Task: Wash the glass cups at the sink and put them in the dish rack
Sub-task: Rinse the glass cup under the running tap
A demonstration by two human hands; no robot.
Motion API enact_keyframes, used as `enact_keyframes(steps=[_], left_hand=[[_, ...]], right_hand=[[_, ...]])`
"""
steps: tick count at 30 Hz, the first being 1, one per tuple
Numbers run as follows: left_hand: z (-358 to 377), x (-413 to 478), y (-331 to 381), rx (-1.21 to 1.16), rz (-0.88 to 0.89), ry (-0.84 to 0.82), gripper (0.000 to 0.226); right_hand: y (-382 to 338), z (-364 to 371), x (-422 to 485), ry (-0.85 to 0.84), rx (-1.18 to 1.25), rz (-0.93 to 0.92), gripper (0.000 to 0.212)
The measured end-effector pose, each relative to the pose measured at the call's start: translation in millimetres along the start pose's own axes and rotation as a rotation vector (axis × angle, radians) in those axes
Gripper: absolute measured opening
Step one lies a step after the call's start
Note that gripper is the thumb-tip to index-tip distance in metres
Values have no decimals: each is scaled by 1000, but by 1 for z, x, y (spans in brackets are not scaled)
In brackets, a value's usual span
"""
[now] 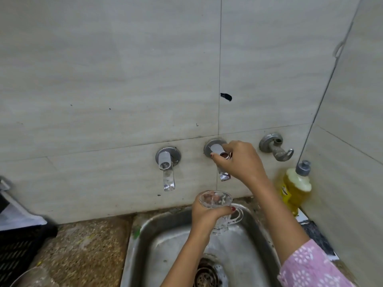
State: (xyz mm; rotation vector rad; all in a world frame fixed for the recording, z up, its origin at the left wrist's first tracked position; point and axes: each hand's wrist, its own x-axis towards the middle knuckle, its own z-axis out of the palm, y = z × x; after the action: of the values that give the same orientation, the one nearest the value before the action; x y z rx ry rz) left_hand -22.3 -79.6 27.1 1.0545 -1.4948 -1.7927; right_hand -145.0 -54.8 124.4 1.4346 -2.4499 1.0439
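**Glass held under the tap**

A tiled wall (103, 79) fills the view. Below it, at six o'clock, sits the steel sink (165, 235), with the speckled desk (89, 245) and a black crate (18, 245) toward eight. A yellow soap bottle (294, 189) stands at four. The right hand (238, 160) grips the right tap (215, 149). The left hand (205, 214) is wrapped round the glass cup (215, 198), tilted over the sink's far rim.

Domestic kitchen, washing-up corner. Evidence: stainless steel sink (165, 241) with drain strainer (207, 274) set in speckled stone counter (87, 245); two wall-mounted taps (167, 162) on pale tiled wall (103, 69); yellow dish-soap bottle (295, 187) at right; black slatted crate (18, 251) at left.
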Motion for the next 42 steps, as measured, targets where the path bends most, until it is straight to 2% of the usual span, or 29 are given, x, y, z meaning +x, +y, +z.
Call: enact_keyframes(steps=[5,9,11,16,22,24,25,29,30,32,34,36,38,40,42], left_hand=[[3,5,3,9,8,-40,54],[6,8,9,21,23,-78,58],[7,8,12,17,32,-95,57],[8,10,12,5,51,-107,57],[6,10,12,0,61,-105,59],[6,9,12,-3,59,-108,58],[6,9,12,-4,57,-111,58],[8,11,9,-36,59,-75,57],[9,12,8,-58,63,-52,58],[11,15,8,-92,56,-19,66],[11,18,5,-76,65,-27,64],[10,19,5,44,54,-11,46],[11,19,6,78,-64,9,47],[11,20,5,54,-226,6,63],[9,22,3,15,-362,-4,59]], right_hand=[[14,-12,14,-150,174,-54,43],[26,-23,29,-365,352,-85,17],[33,-23,36,-432,424,-100,16],[35,-30,47,-543,463,-132,20],[36,-36,55,-671,408,-129,14],[36,-36,51,-629,406,-127,18],[36,-35,45,-556,429,-116,23],[43,-4,-6,26,548,72,34],[46,7,-24,109,612,124,31],[50,27,-57,83,710,183,21],[50,42,-83,-71,644,119,13],[46,50,-96,-115,650,95,28],[44,56,-100,-71,793,179,35],[47,63,-98,-49,874,254,26],[54,75,-94,-33,918,400,32]])
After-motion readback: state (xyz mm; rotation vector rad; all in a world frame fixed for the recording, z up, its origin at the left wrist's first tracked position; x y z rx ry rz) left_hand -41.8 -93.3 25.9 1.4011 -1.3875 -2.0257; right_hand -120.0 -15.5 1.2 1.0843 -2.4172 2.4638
